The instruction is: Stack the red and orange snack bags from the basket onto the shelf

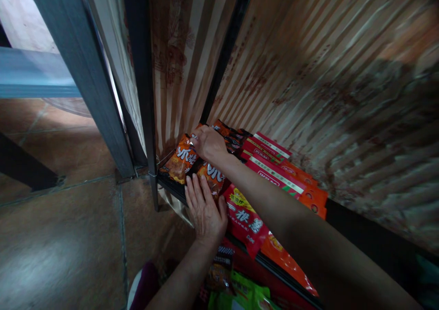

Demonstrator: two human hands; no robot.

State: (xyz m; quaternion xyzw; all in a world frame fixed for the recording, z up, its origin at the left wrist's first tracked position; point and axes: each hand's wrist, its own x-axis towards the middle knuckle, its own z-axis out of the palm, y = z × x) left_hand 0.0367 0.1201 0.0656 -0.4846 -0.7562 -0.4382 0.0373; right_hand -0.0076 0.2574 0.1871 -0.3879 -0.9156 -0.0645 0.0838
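My left hand lies flat on the front edge of an orange and black snack bag, fingers stretched out. Farther back, my right hand has its fingers curled down at the upper end of the orange bags; the fingertips are partly hidden, and they appear to grip a bag there. Another orange snack bag lies to the left, against the shelf post. Behind my right wrist sit more dark orange bags. A red snack bag is beside my left thumb, partly under my right forearm.
Red packets and orange packets line the shelf to the right. Dark metal posts stand at the left, with striped patterned wall covering behind. Below are a green bag and a tiled floor.
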